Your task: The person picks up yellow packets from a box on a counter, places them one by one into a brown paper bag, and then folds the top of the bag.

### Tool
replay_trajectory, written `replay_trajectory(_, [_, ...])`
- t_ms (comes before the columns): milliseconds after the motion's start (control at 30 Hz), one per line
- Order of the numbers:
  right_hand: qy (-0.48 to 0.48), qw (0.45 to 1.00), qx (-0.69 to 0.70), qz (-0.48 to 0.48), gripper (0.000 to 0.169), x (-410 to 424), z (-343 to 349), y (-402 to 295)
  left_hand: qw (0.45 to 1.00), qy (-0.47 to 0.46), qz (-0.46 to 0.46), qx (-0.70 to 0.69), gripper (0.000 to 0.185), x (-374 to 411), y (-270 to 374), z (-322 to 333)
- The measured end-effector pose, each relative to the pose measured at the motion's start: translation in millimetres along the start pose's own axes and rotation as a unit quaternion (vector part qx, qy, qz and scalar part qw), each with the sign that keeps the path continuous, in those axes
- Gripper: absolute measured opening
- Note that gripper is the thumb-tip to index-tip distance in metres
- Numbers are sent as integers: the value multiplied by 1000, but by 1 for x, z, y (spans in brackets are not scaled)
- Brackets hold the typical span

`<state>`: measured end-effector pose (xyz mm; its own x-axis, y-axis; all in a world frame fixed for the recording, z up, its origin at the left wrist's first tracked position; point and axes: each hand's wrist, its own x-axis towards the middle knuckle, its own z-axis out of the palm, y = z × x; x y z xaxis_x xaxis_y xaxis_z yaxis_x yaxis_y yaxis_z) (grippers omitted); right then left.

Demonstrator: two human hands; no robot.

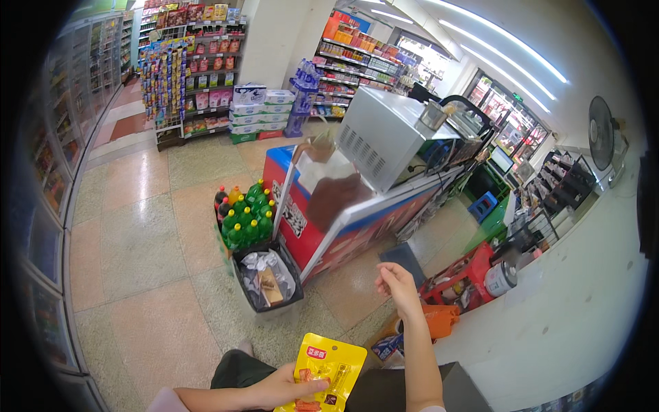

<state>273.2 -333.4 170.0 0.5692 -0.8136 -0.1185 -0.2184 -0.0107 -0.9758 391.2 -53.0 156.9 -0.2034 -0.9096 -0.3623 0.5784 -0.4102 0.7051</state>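
My left hand (288, 386) grips a yellow snack packet (329, 365) near the bottom of the view, thumb across its printed front. The packet has a hang hole at its top and bears writing. My right hand (394, 286) is raised ahead and to the right, its fingers partly curled, with nothing visible in it. Past that hand, a lined waste bin (296, 304) with crumpled wrapping and a piece of cardboard (270, 288) stands on the floor. Green-bottled drinks (249, 219) are grouped behind the bin.
A red and blue chest freezer (329, 252) carries a silver metal appliance (381, 139). Glass-door coolers (56, 206) line the left. On the right are a red crate (481, 262), an orange bag (440, 320), a white wall and a fan (601, 133). Stocked shelves (213, 67) stand farther back.
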Motion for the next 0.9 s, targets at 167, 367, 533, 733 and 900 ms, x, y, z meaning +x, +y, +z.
replay_trajectory(167, [-17,999,-48,4,23,134,10,-11,998,32,-30,-54,28,41,52,-43])
replay_trajectory(367, [25,984,-140,103,29,297,9,11,986,90,53,-130,29,72,83,-62])
replay_trajectory(533, [27,819,-571,52,44,380,42,42,947,243,122,-172,31,91,96,-56])
replay_trajectory(733, [49,841,-535,-58,30,370,24,63,937,257,66,-225,36,153,100,-63])
replay_trajectory(900, [146,923,-277,-223,18,346,2,47,939,279,47,-196,35,181,106,-49])
